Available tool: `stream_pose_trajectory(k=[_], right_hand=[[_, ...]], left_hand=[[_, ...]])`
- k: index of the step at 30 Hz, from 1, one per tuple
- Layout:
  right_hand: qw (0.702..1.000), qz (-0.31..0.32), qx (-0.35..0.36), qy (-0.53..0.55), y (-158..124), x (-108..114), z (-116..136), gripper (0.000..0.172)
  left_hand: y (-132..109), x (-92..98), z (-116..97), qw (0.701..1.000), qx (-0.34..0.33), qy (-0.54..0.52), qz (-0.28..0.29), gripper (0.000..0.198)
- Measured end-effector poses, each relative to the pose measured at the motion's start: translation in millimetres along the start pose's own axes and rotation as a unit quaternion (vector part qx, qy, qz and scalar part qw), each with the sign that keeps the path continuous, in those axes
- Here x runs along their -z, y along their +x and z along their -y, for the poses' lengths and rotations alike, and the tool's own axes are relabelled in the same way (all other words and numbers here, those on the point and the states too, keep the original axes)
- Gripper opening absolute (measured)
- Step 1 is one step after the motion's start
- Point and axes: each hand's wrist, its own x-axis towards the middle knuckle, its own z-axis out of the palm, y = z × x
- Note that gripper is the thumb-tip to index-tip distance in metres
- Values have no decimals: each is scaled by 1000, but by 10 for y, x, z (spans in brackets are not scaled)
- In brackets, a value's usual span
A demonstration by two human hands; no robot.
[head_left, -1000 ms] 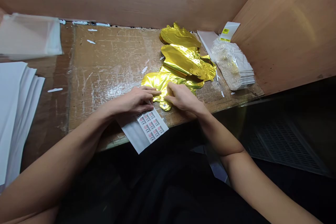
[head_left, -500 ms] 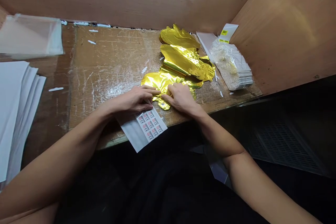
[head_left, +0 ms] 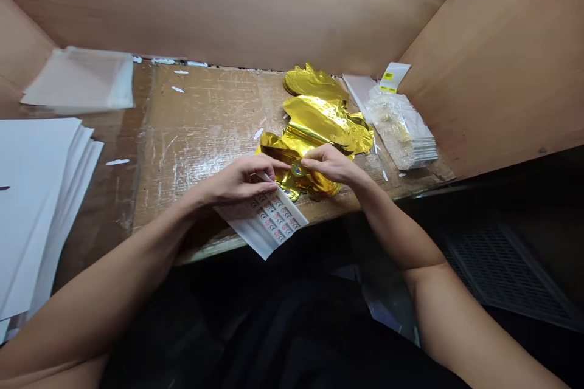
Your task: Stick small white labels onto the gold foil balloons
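Observation:
My left hand (head_left: 239, 179) lies over the top edge of a white sheet of small printed stickers (head_left: 278, 225), which juts past the front edge of the table. My right hand (head_left: 329, 164) has its fingertips on a small round label (head_left: 297, 169) on the tail of a crumpled gold foil balloon (head_left: 292, 155). The fingertips of my two hands nearly meet around that label. Further gold foil balloons (head_left: 322, 121) lie in a loose heap behind my right hand, and my hands hide part of the foil.
A worn wooden table top (head_left: 196, 134) runs between plywood walls (head_left: 497, 55). A stack of white sheets (head_left: 41, 194) and clear sleeves (head_left: 77, 82) lie at left. A bundle of clear bags (head_left: 401, 127) with a yellow-barcoded label sits at right.
The foil tail with the round label has lifted and moved up toward my right hand. My hands have come closer around it. The sticker sheet has shifted right, and the whole view has tilted.

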Motion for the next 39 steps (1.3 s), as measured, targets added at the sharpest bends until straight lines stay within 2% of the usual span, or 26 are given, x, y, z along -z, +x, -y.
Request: stream_pose_trajectory(k=[1,3,4,5,6,7,8,9,10,11,12,14,16,19,22,26,34,39], right_hand=[[1000,5,-2,-13,37,178,-16,41],[994,-63,-35,-77,98,590,-54,42],[979,-149,-62,-122,114,784,-65,45],[951,-246,-83,-168,119,934,-65,49],[919,-328,-92,-199,110,1018,-50,49],[895,-382,-88,-214,86,1019,-19,47],[893,-392,-72,-208,48,932,25,43],[912,-366,-48,-182,-2,765,75,40],[941,-309,-23,-135,-61,536,124,41],[973,-222,1,-68,-124,274,166,46],[988,-156,16,11,-187,8,195,55],[980,-122,19,158,-299,-433,213,55],[958,-156,8,239,-382,-670,193,44],[949,-224,-2,223,-460,-715,156,37],[953,-258,-13,161,-506,-666,147,37],[956,-258,-19,137,-535,-677,124,38],[958,-260,-19,120,-565,-697,132,48],[965,-245,6,92,-538,-670,173,22]], left_hand=[[5,-25,10,999,27,-19,1,29],[16,-61,29,994,94,-54,-29,33],[22,-72,32,988,127,-70,-58,34],[29,-79,29,980,154,-87,-91,36],[35,-83,19,971,175,-104,-122,37],[42,-87,4,963,188,-121,-148,37],[47,-91,-14,956,196,-135,-169,37],[52,-96,-32,951,199,-146,-187,37],[55,-103,-50,947,199,-153,-203,36],[57,-111,-66,943,198,-156,-216,35],[56,-119,-79,941,197,-156,-227,35],[47,-137,-97,937,195,-149,-247,36],[32,-155,-103,939,184,-133,-259,39],[16,-179,-90,943,163,-112,-267,47],[22,-193,-63,941,174,-148,-249,44],[44,-208,-47,935,197,-186,-231,41],[34,-246,-79,942,170,-97,-274,46],[52,-255,-73,945,164,-36,-281,45]])
